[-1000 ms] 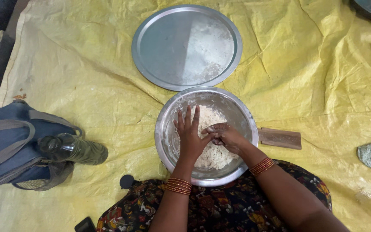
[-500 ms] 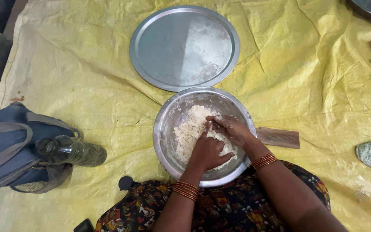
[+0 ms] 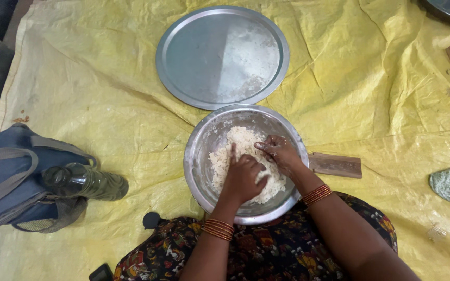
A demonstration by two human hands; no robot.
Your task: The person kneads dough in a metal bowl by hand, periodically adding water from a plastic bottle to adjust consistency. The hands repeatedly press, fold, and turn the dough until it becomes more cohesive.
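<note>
Head view: steel bowl (image 3: 200,156) on yellow sheet (image 3: 105,104), just before person's lap. Both hands in crumbly dough (image 3: 240,143): left hand (image 3: 243,177) curled, pressing down; right hand (image 3: 279,153) gripping a clump. Step judged: kneading, mix not yet bound. Next calls for gathering loose crumbs inward. Empty steel plate (image 3: 222,54) beyond bowl.

One steel bowl (image 3: 200,156), one round tray (image 3: 204,57), one bottle (image 3: 87,182), one blue bag (image 3: 11,171), two hands (image 3: 259,169).

Steel bowl (image 3: 200,156) hemmed by round tray (image 3: 204,57) just beyond and wooden block (image 3: 335,165) touching its right rim; bag (image 3: 11,177) with bottle (image 3: 87,182) well left, open yellow sheet (image 3: 105,93) between
</note>
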